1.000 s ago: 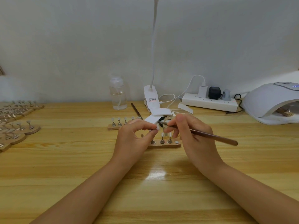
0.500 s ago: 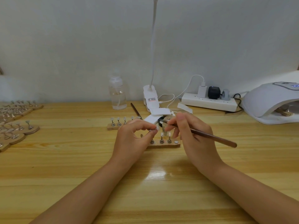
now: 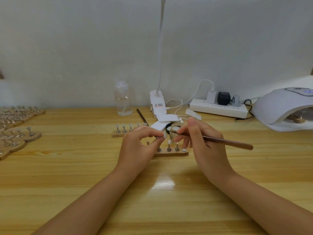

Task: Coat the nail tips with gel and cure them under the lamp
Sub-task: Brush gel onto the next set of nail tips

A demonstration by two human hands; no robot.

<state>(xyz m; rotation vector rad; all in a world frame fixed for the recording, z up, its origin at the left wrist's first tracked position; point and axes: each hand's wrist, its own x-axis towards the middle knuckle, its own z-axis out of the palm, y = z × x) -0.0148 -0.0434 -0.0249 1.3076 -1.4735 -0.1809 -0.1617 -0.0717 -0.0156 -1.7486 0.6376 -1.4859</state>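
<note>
Brush [image 3: 225, 142] pinched in our right hand [image 3: 205, 145] lies tip-left; our left hand [image 3: 138, 146] pinches the nail tip [image 3: 164, 135] just beyond, seemingly apart

Two bare forearms [image 3: 94, 199], no sleeves (fingernails short).

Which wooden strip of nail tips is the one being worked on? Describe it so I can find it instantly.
Start at the white clip lamp against the wall and come towards the camera, past the small glass jar. The wooden strip lies between the two hands, nearer than the second strip, and one of its stands is lifted out, pinched in the left hand.
</note>
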